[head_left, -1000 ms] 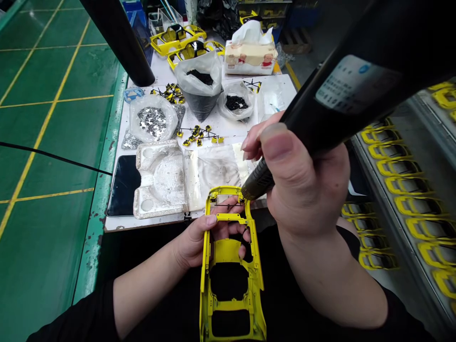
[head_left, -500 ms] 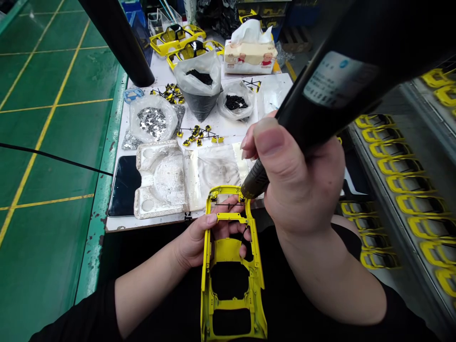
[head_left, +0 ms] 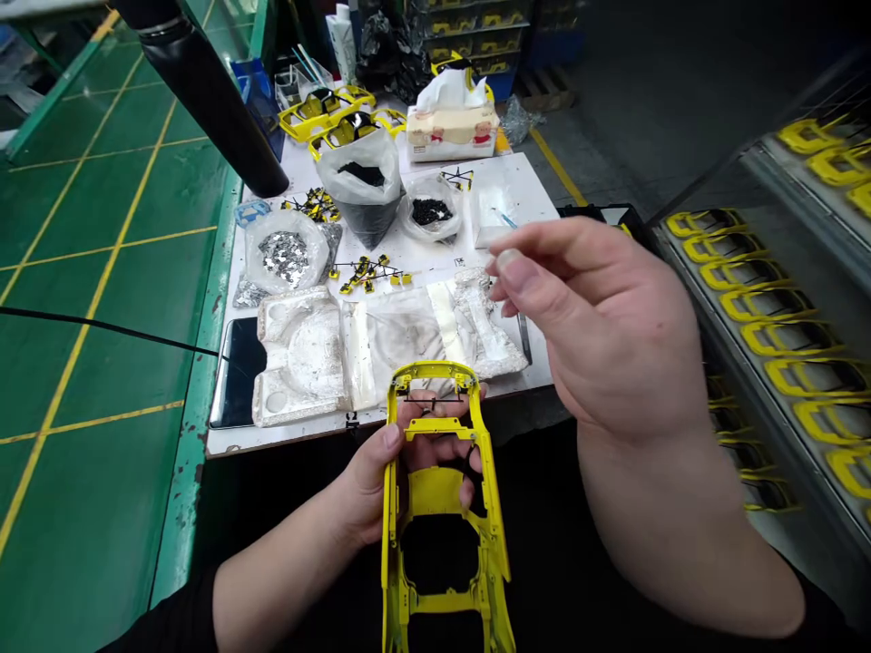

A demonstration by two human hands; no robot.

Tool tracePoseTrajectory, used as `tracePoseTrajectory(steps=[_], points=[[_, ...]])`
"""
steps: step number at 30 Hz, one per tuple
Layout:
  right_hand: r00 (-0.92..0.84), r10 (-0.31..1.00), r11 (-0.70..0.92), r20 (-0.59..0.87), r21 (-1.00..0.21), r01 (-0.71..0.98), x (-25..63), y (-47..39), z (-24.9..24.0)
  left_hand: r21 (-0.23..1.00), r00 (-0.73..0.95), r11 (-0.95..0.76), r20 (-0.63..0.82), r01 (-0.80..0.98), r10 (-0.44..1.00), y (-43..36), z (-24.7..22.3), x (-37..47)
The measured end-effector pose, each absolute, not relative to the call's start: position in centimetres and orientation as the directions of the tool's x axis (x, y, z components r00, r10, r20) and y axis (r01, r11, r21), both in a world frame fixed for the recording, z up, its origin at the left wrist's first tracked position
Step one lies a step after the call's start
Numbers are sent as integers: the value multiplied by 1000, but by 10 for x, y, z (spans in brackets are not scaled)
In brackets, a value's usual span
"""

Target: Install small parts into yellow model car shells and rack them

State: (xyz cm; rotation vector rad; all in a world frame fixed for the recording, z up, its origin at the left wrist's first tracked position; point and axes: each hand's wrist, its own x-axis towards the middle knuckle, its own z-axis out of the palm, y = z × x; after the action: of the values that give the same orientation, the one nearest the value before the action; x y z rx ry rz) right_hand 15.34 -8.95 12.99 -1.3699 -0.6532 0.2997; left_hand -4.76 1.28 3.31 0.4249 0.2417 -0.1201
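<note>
A long yellow plastic frame [head_left: 445,600] with several cut-outs stands over my lap, its far end toward the table. My left hand [head_left: 381,462] is closed around its left side, thumb on the rim and fingers showing through the cut-outs beneath. Two small black pieces joined by a thin black rod [head_left: 433,400] sit in the frame's far end. Raised to the right of the frame, my right hand [head_left: 605,317] has loosely bent fingers with a gap behind the thumb tip. I see nothing in it. Beyond the frame lies a worn white foam block [head_left: 306,349].
A black cylindrical tool [head_left: 210,109] hangs at upper left. Bags of metal pieces [head_left: 286,254] and black parts [head_left: 431,213] stand on the white table, by a tissue box [head_left: 453,131] and a phone [head_left: 238,372]. Yellow frames [head_left: 762,308] line the rack on the right.
The black powered screwdriver has left my right hand and the frame's far corner. That hand has moved right, its fingers loosened. My left hand still holds the yellow frame.
</note>
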Motion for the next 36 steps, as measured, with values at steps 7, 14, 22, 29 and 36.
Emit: tracePoseTrajectory(steps=[7, 14, 22, 29, 36], points=[[847, 507, 194, 160, -979, 69, 159, -120, 91, 412, 967, 902, -255, 129, -22, 12, 44, -42], [848, 516, 141, 123, -988, 57, 160, -142, 90, 432, 969, 893, -246, 125, -17, 9, 44, -38], [754, 653, -229, 67, -932, 281, 148, -159, 116, 578, 972, 816, -180, -20, 151, 17, 68, -21], [402, 841, -119, 363, -601, 791, 113, -140, 112, 819, 847, 433, 114, -376, 520, 30, 88, -10], [397, 790, -113, 468, -525, 843, 108, -102, 111, 837, 782, 258, 280, -483, 557, 32, 93, -21]])
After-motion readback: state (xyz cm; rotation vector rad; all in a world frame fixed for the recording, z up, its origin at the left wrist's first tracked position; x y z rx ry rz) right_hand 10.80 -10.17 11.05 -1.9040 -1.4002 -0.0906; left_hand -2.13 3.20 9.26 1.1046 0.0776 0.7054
